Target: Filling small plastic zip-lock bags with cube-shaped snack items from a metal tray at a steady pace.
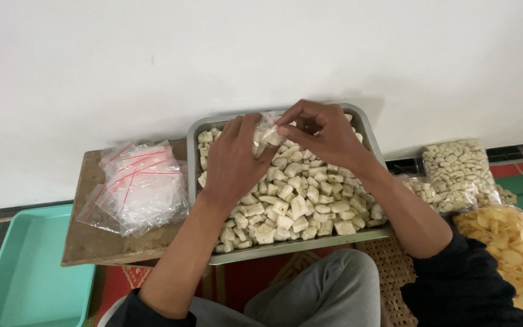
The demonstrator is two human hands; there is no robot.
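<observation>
Small clear bag (pixel 266 134) held between both hands over metal tray (pixel 286 247) of pale cracker pieces (pixel 298 203).

Left hand (pixel 234 158) is closed round the bag from the left; right hand (pixel 322 134) pinches its top edge w/ fingertips, so hands are together, clamped on bag. Tray is set on wooden bench (pixel 92 242), against white wall. Pile of empty zip bags (pixel 137 188) lies left of tray. Teal tray (pixel 28 272) seen at bottom left, filled snack bags (pixel 458 172) at right.
</observation>
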